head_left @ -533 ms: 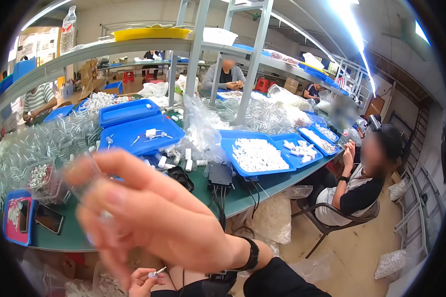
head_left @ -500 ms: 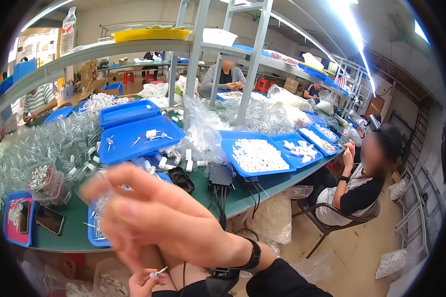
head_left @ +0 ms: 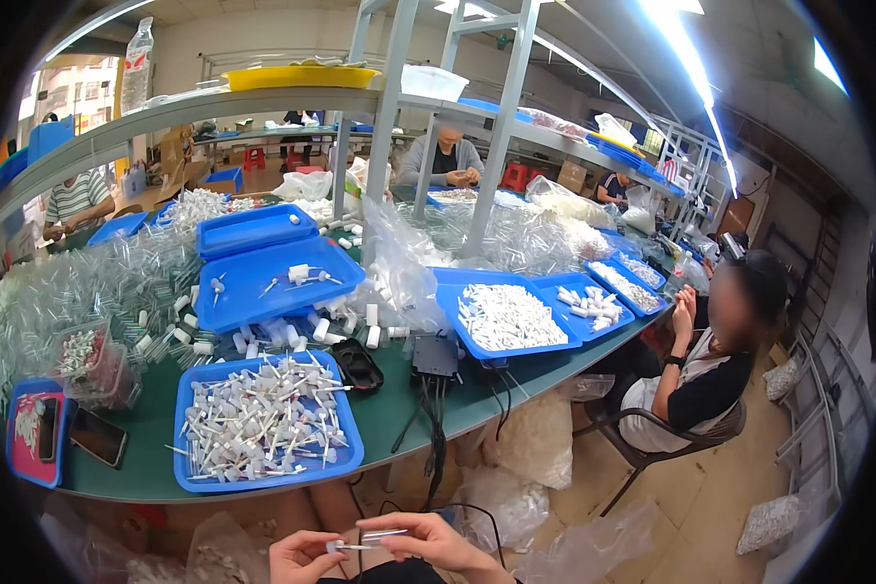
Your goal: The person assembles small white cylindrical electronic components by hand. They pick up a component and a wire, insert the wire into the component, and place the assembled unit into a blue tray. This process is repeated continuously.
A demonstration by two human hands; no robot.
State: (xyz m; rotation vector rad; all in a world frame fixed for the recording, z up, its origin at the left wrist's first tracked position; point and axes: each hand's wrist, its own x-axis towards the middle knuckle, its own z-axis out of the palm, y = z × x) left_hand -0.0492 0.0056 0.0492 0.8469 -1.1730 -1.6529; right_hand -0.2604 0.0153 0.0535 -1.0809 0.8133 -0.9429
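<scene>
Low at the front edge, over my lap, my two hands work close together. My left hand (head_left: 305, 557) pinches a small white plug with a thin stem (head_left: 338, 546), the stem pointing to the right. From the right, my right hand (head_left: 438, 541) holds a short clear tube (head_left: 383, 533) in its fingertips. Stem and tube overlap in view; I cannot tell whether the stem is inside the tube. Just beyond my hands, a blue tray (head_left: 353, 465) on the green table is heaped with similar stemmed white pieces (head_left: 263, 419).
Clear tubes (head_left: 97, 263) pile up at the left. Beyond stand blue trays (head_left: 292, 282) and a tray of white parts (head_left: 511, 316). A black box with cables (head_left: 435, 358), an open black case (head_left: 357, 366) and a phone (head_left: 98, 437) lie nearby. A seated person (head_left: 696, 360) is at right.
My right hand has come down from close before the camera to my lap, beside my left hand, bringing the clear tube. The heaped blue tray it covered is now in full view.
</scene>
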